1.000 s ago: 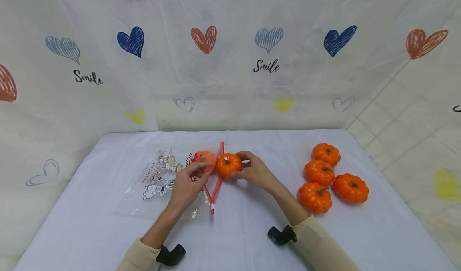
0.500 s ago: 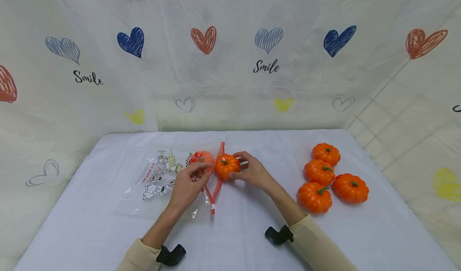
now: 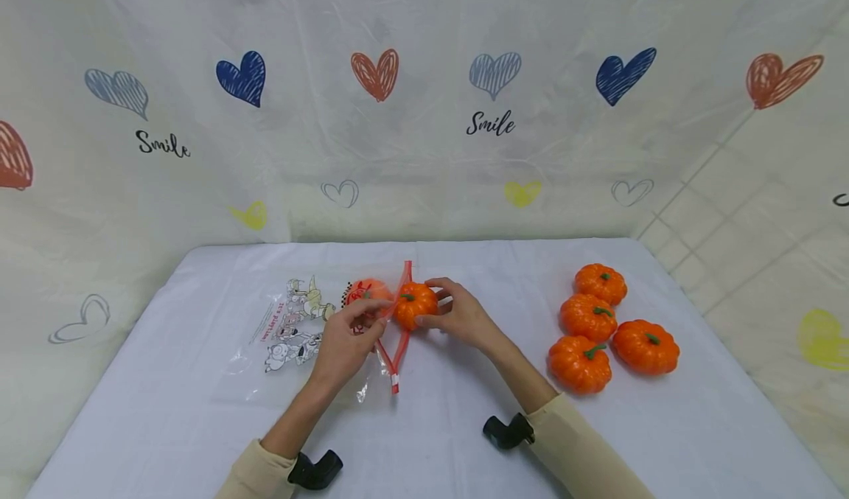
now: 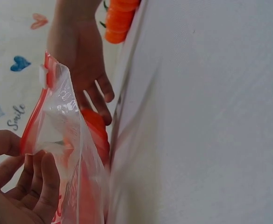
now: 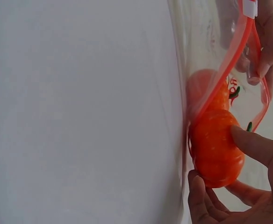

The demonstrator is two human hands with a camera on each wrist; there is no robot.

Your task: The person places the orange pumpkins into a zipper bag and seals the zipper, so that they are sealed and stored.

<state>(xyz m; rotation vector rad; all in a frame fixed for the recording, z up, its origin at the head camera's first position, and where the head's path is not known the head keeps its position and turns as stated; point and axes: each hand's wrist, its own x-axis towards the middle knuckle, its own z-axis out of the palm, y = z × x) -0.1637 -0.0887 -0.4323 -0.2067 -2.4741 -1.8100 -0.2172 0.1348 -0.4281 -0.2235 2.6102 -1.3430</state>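
Note:
A clear zip bag [image 3: 252,366] with a red zip edge and printed cartoon figures lies on the table, its mouth to the right. My left hand [image 3: 349,340] pinches the upper lip of that mouth and holds it raised. One small orange pumpkin [image 3: 367,290] is inside, seen through the plastic. Another pumpkin [image 3: 416,304] sits in the mouth; my right hand [image 3: 462,315] grips it from the right, thumb on the near side and fingers behind. In the right wrist view this held pumpkin [image 5: 217,151] presses up against the one inside.
At the right of the white-clothed table [image 3: 451,440], several more pumpkins [image 3: 587,318] with green stems stand grouped together. A pale curtain [image 3: 424,152] printed with hearts rises behind the table. Each wrist carries a black camera mount [image 3: 509,431].
My right hand has moved a little to the left, pushing its pumpkin further into the bag's mouth. The pumpkin inside has shifted slightly left too. My left hand stays in place.

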